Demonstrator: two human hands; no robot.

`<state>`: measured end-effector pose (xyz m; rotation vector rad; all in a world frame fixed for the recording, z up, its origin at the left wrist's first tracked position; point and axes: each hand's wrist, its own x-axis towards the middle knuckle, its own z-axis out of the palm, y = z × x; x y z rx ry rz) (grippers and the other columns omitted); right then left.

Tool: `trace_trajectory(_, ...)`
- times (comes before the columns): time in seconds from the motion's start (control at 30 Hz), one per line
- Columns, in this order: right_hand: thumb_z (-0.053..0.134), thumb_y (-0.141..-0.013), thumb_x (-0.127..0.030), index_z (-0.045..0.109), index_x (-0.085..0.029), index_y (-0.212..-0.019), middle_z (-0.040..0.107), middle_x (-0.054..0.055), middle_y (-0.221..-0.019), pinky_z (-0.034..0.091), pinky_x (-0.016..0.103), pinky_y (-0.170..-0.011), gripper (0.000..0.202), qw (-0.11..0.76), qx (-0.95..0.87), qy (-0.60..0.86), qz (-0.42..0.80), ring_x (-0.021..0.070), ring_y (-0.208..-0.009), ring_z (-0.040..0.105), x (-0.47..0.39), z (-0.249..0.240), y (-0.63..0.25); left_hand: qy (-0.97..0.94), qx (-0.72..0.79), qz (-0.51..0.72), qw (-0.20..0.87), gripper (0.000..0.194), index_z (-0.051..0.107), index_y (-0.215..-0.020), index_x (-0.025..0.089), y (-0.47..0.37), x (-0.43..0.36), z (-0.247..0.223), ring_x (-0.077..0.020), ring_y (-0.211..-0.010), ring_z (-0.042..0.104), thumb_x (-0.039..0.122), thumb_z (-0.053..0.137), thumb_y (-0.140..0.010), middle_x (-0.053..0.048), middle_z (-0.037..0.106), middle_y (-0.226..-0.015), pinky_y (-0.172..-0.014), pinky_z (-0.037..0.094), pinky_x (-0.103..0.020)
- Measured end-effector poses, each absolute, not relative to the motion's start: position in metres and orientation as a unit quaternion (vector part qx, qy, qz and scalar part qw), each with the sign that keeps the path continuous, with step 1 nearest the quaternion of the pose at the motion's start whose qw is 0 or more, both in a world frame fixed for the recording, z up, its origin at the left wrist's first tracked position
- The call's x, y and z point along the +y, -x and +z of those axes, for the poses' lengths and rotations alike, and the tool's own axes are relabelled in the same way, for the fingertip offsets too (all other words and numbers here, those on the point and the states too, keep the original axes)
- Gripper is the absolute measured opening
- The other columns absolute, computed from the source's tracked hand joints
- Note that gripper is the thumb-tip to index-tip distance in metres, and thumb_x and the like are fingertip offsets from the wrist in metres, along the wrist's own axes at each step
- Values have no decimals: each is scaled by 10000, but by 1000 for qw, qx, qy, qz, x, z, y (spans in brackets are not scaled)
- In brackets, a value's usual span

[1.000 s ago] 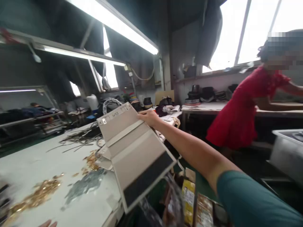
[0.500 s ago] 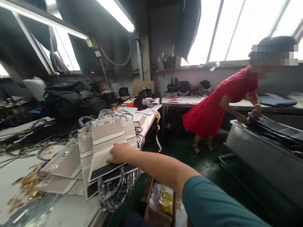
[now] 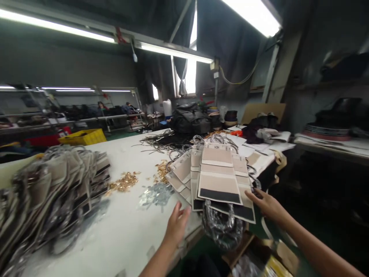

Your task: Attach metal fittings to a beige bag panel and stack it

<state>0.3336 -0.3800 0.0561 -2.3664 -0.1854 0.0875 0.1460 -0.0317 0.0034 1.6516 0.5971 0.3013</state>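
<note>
A fanned pile of beige bag panels (image 3: 217, 177) with white bands and black lower strips lies at the table's edge. Plastic-wrapped handles (image 3: 223, 223) hang from it over the edge. Just left of the pile's front, my left hand (image 3: 176, 225) is held with its fingers apart, holding nothing. On the other side, my right hand (image 3: 269, 207) reaches to the pile's right edge, fingers stretched out; whether they touch a panel I cannot tell. Grey flat pieces (image 3: 157, 195) and gold metal fittings (image 3: 163, 171) lie left of the pile.
A larger row of similar panels (image 3: 66, 184) with wrapped handles covers the left of the white table (image 3: 129, 234). More gold fittings (image 3: 123, 181) lie between. Dark cords (image 3: 161, 140) and a black bag (image 3: 190, 118) are farther back. An open cardboard box (image 3: 285, 256) stands below right.
The view has swung left, bringing the larger row of panels into sight. My right hand has left the top panel for the pile's right edge, and my left hand has come into view.
</note>
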Motion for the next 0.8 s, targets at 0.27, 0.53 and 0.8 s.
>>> trace_trajectory(0.27, 680, -788, -795, 687, -180, -1136, 823, 155, -1046, 596, 450, -931, 707, 452, -88, 887, 45, 389, -1043, 780, -347, 39, -352, -708, 307, 131, 622, 1037, 228, -1719, 103, -232, -43, -4, -301, -1689, 215, 658, 643, -948, -178, 245, -1800, -1376, 197, -388)
trace_trajectory(0.53, 672, -839, -734, 680, -128, -1279, 789, 199, -1221, 560, 446, -1038, 749, 444, -89, 890, 46, 377, -1192, 742, -311, 41, -402, -706, 295, 180, 619, 847, 200, -1712, 73, -306, -22, -6, -297, -1700, 160, 523, 494, -1058, -205, 171, -1812, -1383, 177, -428)
trace_trajectory(0.8, 724, -879, -678, 732, -108, -1223, 803, 201, -1148, 574, 427, -987, 666, 433, -59, 899, 32, 368, -1139, 755, -302, 41, -421, -727, 260, 158, 616, 936, 294, -1683, 130, -314, 0, -9, -344, -1671, 274, 664, 592, -973, -214, 303, -1778, -1361, 250, -468)
